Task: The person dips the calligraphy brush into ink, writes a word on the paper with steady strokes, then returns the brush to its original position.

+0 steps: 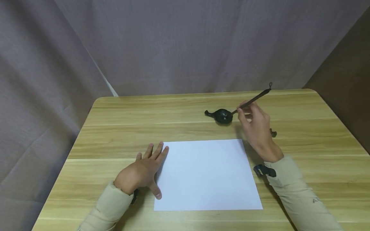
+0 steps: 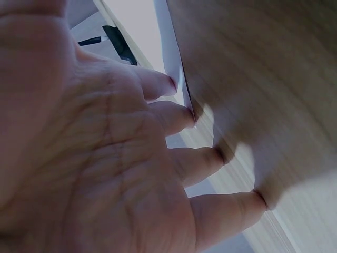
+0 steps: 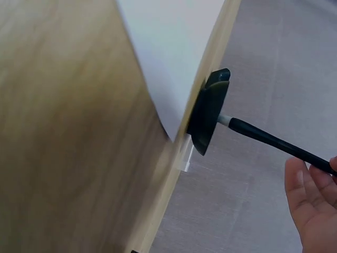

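Observation:
My left hand (image 1: 141, 171) rests with spread, straight fingers at the left edge of a white sheet of paper (image 1: 208, 176). In the left wrist view its fingertips (image 2: 208, 155) touch the tabletop along the paper's edge. My right hand (image 1: 257, 128) pinches the dark handle of a writing brush (image 1: 257, 97), slanted with its hanging loop up to the right. The brush's lower end is in a black ink dish (image 1: 223, 116) that has a curved spout-like handle on its left. The right wrist view shows the pale head of the brush (image 3: 225, 120) partly hidden behind the dish's rim.
A small dark object (image 1: 273, 132), partly hidden by the right hand, lies on the wooden table (image 1: 115, 128). Grey curtain (image 1: 179, 48) hangs behind the table's far edge. A brown panel (image 1: 347, 70) stands at the right.

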The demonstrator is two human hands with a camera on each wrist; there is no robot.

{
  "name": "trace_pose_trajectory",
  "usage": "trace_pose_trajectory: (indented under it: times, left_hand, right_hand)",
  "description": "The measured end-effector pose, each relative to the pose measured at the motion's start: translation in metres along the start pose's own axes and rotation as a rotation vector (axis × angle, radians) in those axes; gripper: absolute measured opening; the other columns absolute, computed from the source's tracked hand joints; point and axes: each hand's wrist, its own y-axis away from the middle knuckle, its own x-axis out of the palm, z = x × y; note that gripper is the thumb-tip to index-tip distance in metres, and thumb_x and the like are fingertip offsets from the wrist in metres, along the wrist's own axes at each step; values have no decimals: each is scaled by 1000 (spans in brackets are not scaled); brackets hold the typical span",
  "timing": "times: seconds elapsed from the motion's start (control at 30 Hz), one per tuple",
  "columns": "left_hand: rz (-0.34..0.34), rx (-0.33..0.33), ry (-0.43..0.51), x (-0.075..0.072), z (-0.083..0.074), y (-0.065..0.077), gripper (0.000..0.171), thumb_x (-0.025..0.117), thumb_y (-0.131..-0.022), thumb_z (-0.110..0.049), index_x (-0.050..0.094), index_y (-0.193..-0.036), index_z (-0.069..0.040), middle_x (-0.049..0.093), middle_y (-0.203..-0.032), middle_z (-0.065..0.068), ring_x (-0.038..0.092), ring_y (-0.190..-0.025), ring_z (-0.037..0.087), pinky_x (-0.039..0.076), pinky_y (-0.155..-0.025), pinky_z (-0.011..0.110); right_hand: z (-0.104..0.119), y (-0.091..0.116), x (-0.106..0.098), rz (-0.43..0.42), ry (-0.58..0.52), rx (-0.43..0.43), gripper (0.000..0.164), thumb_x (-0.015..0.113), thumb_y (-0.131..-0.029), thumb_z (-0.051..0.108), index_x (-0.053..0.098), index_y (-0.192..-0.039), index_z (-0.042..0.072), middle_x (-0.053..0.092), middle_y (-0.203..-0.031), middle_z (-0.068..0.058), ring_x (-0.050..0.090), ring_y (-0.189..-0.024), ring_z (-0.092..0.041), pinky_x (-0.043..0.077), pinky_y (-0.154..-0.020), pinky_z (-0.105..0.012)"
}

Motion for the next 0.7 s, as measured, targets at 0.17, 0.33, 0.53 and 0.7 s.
trace_pose_trajectory:
  times: [0.17,0.33,0.53,0.7]
  left_hand:
    - [2,-2,-2,0,0,1,163,105,-49,-43,1,-171,-15,-14,-177,10,-14,-161,41,5,-124,73]
    - [4,-3,-6,0,0,1,163,105,-50,-42,1,-171,-15,-13,-177,10,-14,-161,42,6,-124,73]
    - [5,3,6,-2,1,2,163,106,-50,-42,1,-171,-15,-13,-177,10,-14,-161,42,5,-124,74]
    - [3,16,16,-2,1,1,162,105,-50,-42,1,-171,-15,-14,-177,10,-14,-161,42,6,-124,74]
  right_hand:
    - [0,-1,2,-10,-12,-14,15,63,-102,-3,62,-115,-12,72,-108,-23,72,-93,-22,53,-80,-6]
    - [1,-3,1,-23,-29,-5,16,62,-102,-5,63,-115,-14,73,-109,-24,69,-89,-17,54,-78,-6]
    - [0,-3,-1,-39,-9,15,18,63,-103,-2,64,-118,-12,73,-110,-22,62,-87,7,53,-76,-6]
    - [-1,-2,-2,-32,10,17,17,64,-103,-1,64,-117,-9,73,-110,-22,59,-89,15,53,-76,-6]
